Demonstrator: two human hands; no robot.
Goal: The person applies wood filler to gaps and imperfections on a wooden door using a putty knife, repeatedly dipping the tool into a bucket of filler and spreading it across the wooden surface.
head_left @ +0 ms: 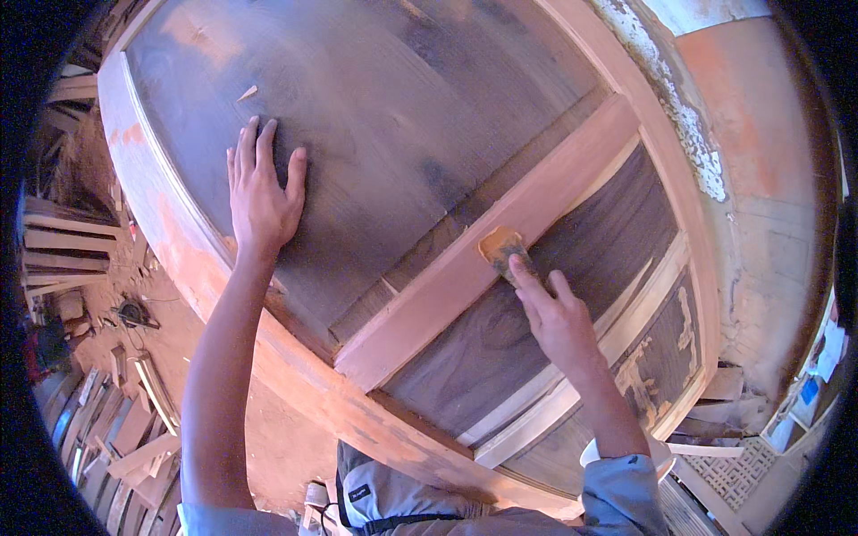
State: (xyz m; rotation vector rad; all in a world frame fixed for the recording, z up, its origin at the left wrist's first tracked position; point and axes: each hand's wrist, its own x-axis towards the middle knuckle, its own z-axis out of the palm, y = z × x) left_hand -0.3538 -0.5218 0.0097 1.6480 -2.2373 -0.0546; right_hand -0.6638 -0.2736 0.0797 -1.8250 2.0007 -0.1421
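My left hand (264, 188) rests on the upper dark panel (393, 107) of a wooden door, fingers spread and nothing held. A small pale wood chip (248, 93) lies beyond its fingertips. My right hand (559, 317) grips a small tool (505, 246), perhaps a putty scraper, whose face is coated in orange-brown. The tool is over the pinkish cross rail (420, 313), near its edge by a lower dark panel (447, 362). Pale patches of filler or bare wood mark the smaller panel (652, 375) at the lower right.
The door's pale outer stile (174, 250) runs down its left side. Beyond it are stacked timber offcuts (67, 250) and a dark coiled cable or tool (131, 313) on the dirt floor. A stained wall or surface (742, 134) borders the right, with a perforated board (733, 473) below.
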